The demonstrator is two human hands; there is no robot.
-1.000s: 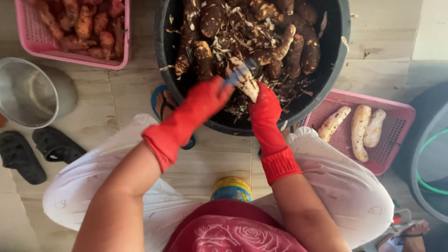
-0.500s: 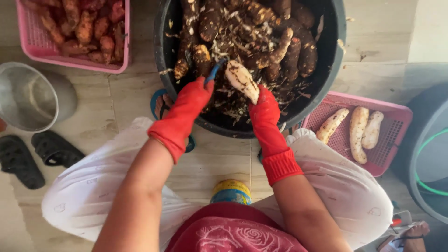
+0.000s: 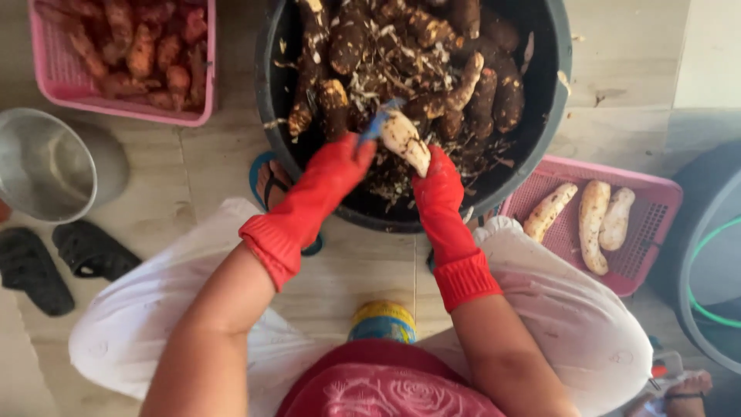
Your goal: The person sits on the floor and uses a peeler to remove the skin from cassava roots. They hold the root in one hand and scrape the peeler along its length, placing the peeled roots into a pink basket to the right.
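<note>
Hands: two, both in red rubber gloves. Left hand (image 3: pixel 340 158) was closed around a blue-handled peeler (image 3: pixel 377 120), its tip touching the root. Right hand (image 3: pixel 436 174) was closed on the lower end of one partly peeled cassava root (image 3: pixel 403 139), pale flesh exposed, held tilted over the near rim of the tub.

Black round tub (image 3: pixel 552 93), one, at 12 o'clock: held a heap of unpeeled brown cassava roots (image 3: pixel 494 89) among loose peelings; exact count could not be told.

Pink plastic basket (image 3: pixel 656 224), one, at 3 o'clock beside the tub: three peeled pale roots (image 3: pixel 594 224) lying side by side.

Second pink basket (image 3: pixel 77 96), one, at 10 o'clock: many reddish-brown tubers (image 3: pixel 143 50), uncounted.

Metal bowl (image 3: pixel 38 166), one, at 9 o'clock, on the floor just below the second basket.

Black sandals (image 3: pixel 58 259), two, at 8 o'clock, lying side by side.

Blue flip-flop (image 3: pixel 266 181), one visible, on a foot touching the tub's left edge.
</note>
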